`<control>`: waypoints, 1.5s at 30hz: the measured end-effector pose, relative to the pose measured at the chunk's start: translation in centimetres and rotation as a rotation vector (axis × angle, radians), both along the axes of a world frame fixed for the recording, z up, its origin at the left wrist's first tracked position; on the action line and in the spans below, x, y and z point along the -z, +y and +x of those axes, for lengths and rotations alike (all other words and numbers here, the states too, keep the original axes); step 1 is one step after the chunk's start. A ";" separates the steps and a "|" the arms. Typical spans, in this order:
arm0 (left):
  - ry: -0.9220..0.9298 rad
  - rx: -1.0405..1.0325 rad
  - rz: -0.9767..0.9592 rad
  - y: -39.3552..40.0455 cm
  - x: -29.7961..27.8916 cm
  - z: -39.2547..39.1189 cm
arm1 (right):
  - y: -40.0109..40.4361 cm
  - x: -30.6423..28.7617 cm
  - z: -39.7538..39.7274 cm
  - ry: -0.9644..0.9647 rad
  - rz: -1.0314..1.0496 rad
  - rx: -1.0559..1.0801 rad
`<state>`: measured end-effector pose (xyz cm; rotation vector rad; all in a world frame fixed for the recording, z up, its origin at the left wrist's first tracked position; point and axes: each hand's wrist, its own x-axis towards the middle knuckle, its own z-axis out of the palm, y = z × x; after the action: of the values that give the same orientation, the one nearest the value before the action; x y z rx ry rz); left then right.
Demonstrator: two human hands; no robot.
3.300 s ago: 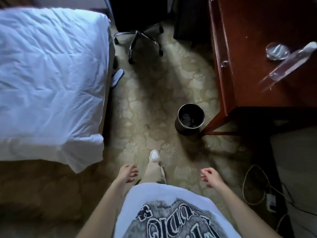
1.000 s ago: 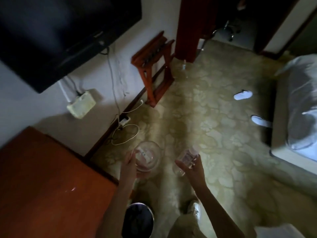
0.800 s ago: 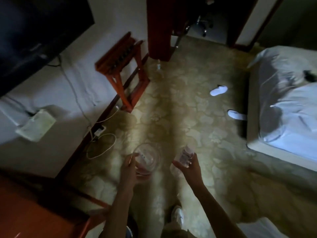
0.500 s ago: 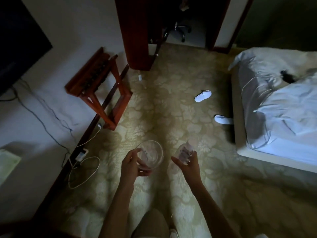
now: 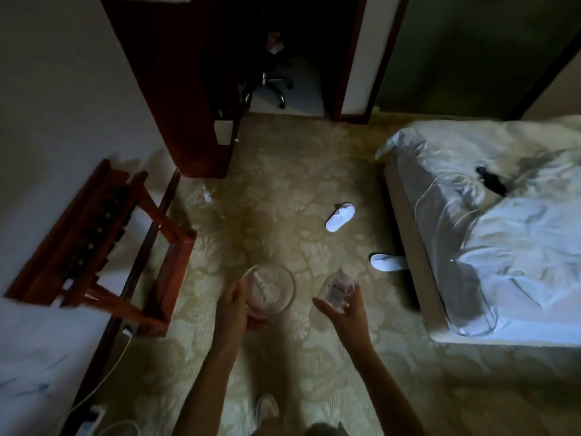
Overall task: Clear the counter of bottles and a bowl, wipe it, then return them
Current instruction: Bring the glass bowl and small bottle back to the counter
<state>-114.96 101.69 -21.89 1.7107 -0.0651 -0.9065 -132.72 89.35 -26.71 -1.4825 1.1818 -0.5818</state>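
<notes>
My left hand [image 5: 234,306] grips a clear glass bowl [image 5: 273,289] by its near rim, held level above the carpet with something pale lying inside it. My right hand [image 5: 344,314] is closed around a clear plastic bottle [image 5: 338,287] with a reddish label, tilted away from me. Both are carried in front of my body at about the same height, a hand's width apart. Another clear bottle [image 5: 207,195] lies on the carpet near the dark wooden cabinet.
A red wooden luggage rack [image 5: 103,243] stands against the left wall, with a cable and plug [image 5: 125,333] below it. A bed with white sheets [image 5: 490,234] fills the right. Two white slippers [image 5: 340,217] [image 5: 388,262] lie on the patterned carpet. A doorway with an office chair [image 5: 273,86] is ahead.
I have turned away from the wooden counter and walked forward with the bowl and bottle in hand; the counter, TV and bin have left the view, and the luggage rack and bed are closer.
</notes>
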 end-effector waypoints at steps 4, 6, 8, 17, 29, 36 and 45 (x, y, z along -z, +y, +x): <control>-0.015 0.055 -0.044 -7.2 -1.5 5.9 | -6.5 -0.6 4.8 0.005 0.014 0.063; 0.011 0.056 -0.013 -11.0 -0.8 8.3 | -9.5 1.0 6.5 0.018 0.044 0.106; 0.036 0.056 0.015 -14.9 0.4 10.6 | -12.5 2.7 8.4 0.056 0.075 0.145; -0.080 0.073 0.102 -36.2 2.2 25.8 | -36.4 2.4 26.3 -0.019 0.047 0.091; -0.033 -0.023 0.043 -59.5 1.4 47.3 | -59.7 0.5 48.4 -0.020 0.033 -0.011; -0.021 0.050 0.041 -75.8 0.5 61.9 | -75.7 -2.0 60.9 0.006 -0.002 0.040; -0.097 0.066 0.002 -92.8 -5.4 76.9 | -93.4 -6.8 76.7 -0.107 0.016 -0.016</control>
<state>-38.11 8.90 -16.47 1.7628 -0.1865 -0.8716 -56.05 -4.07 -19.91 -1.4289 1.0882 -0.6313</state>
